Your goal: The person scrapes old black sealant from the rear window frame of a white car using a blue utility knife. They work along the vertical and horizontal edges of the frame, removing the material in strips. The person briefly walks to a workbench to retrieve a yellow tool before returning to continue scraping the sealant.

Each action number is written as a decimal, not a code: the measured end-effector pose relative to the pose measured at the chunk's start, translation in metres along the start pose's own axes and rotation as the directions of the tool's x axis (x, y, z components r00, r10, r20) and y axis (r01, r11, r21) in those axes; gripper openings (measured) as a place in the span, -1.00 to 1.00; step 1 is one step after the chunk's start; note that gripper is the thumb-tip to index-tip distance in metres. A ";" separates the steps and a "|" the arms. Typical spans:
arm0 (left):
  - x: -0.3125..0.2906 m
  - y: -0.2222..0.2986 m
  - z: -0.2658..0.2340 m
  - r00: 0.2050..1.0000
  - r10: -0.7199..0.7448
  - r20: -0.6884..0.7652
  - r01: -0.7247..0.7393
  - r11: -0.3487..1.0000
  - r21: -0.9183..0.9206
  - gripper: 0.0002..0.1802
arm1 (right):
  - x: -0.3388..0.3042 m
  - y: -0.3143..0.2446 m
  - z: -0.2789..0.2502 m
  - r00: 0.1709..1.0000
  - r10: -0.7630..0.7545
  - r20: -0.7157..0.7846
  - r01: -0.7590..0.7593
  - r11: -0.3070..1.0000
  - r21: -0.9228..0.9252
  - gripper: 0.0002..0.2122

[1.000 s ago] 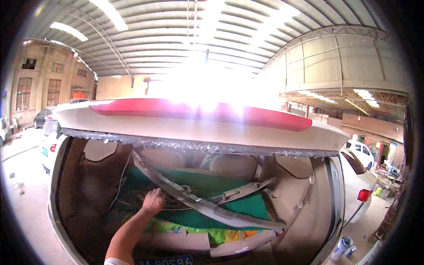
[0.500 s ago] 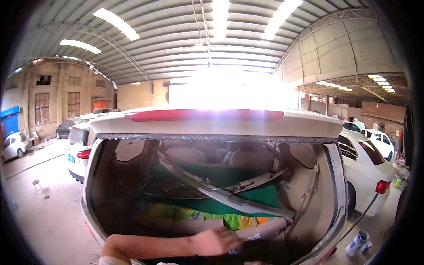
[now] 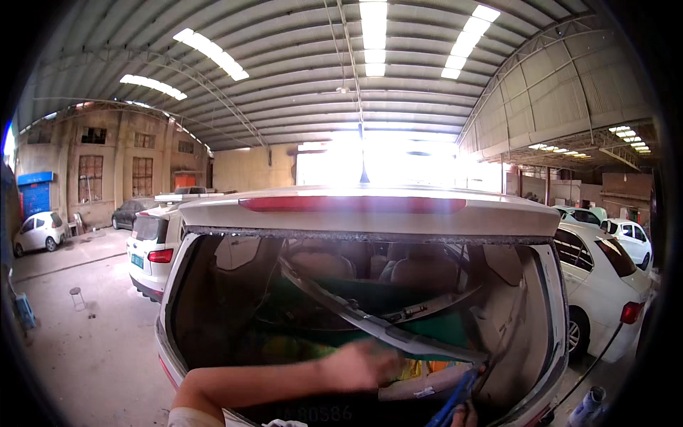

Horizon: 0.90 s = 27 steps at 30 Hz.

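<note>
A white car's rear end faces me, its back window opening (image 3: 455,238) without glass and with rough dark residue along the top edge. My left hand (image 3: 359,365) reaches across the lower part of the opening, smeared by motion, so its fingers do not read clearly. At the lower right, my right hand (image 3: 465,414) is closed round a long blue tool (image 3: 459,391) whose exact kind I cannot make out. Beyond the hands, a long grey trim strip (image 3: 384,330) slants down to the right inside the car. A thinner strip (image 3: 445,298) crosses behind it.
A spoiler with a red brake light (image 3: 348,206) juts out above the opening. White cars stand close on the left (image 3: 151,245) and right (image 3: 605,285). A cylindrical can (image 3: 588,406) is at the lower right, and a small stool (image 3: 77,293) stands on the left floor.
My view has shifted, so the car sits lower and further right in it. My right hand with the blue tool has come into sight at the lower right. The left hand is now more blurred.
</note>
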<state>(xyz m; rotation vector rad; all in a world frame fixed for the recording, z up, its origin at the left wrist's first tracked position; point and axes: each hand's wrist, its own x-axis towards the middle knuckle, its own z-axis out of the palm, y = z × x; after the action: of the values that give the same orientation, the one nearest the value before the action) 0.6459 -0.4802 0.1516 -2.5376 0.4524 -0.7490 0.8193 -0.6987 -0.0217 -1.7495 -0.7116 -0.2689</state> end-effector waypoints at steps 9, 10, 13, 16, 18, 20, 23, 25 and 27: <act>0.011 -0.155 -0.048 0.812 -0.237 -0.534 0.451 0.835 0.315 -0.86 | -0.006 0.008 -0.011 0.982 -0.188 0.008 0.180 0.930 -0.320 -0.71; 0.011 -0.157 -0.047 0.818 -0.233 -0.526 0.438 0.846 0.305 -0.86 | -0.007 0.008 -0.008 0.981 -0.196 -0.007 0.183 0.927 -0.326 -0.72; 0.015 -0.152 -0.052 0.799 -0.273 -0.536 0.468 0.842 0.269 -0.87 | -0.008 0.008 -0.007 0.969 -0.247 -0.020 0.229 0.923 -0.310 -0.73; 0.016 -0.156 -0.054 0.784 -0.276 -0.556 0.490 0.825 0.282 -0.87 | -0.009 0.007 -0.007 0.965 -0.259 -0.046 0.222 0.894 -0.388 -0.75; 0.012 -0.161 -0.054 0.800 -0.259 -0.541 0.485 0.811 0.329 -0.83 | -0.008 -0.003 -0.011 0.982 -0.189 -0.009 0.174 0.923 -0.343 -0.75; 0.007 -0.167 -0.054 0.828 -0.248 -0.503 0.471 0.793 0.385 -0.74 | -0.008 -0.006 -0.011 0.983 -0.184 -0.008 0.172 0.936 -0.308 -0.76; 0.004 -0.169 -0.055 0.853 -0.204 -0.481 0.430 0.796 0.426 -0.73 | -0.006 0.000 -0.008 0.972 -0.229 -0.043 0.207 0.934 -0.292 -0.76; 0.004 -0.171 -0.055 0.870 -0.180 -0.459 0.398 0.805 0.439 -0.76 | -0.007 -0.003 -0.009 0.976 -0.215 -0.038 0.194 0.934 -0.301 -0.76; 0.003 -0.173 -0.054 0.881 -0.166 -0.443 0.378 0.811 0.447 -0.79 | -0.007 -0.002 -0.009 0.972 -0.229 -0.043 0.204 0.927 -0.315 -0.76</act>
<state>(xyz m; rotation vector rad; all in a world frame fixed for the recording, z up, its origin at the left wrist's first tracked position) 0.6483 -0.3537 0.2812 -1.9502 -0.0280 -1.2983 0.8143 -0.7089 -0.0208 -1.9426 -0.8413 -0.6272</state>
